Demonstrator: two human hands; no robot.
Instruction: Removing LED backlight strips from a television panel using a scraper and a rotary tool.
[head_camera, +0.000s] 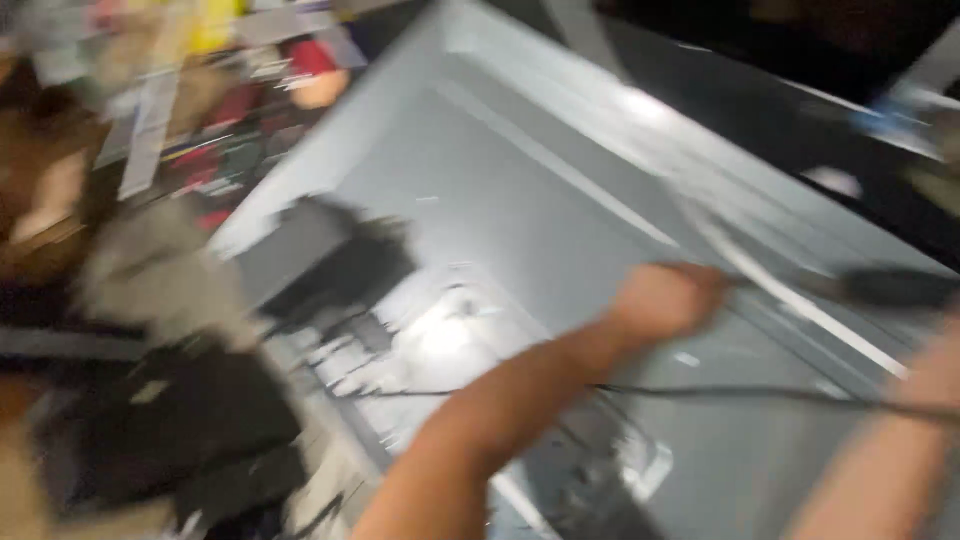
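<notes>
While the view is badly blurred, the left hand (668, 298) is closed in a fist on a dark tool (880, 288) that reaches right over the grey metal panel (520, 180); the right hand is out of view, and a thin black cable (720, 392) runs nearer, below the fist

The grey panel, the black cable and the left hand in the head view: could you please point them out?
grey panel (520, 190): head view, bare flat face.
black cable (720, 393): head view, mid-run across the panel.
left hand (668, 298): head view, back of the closed fist.
</notes>
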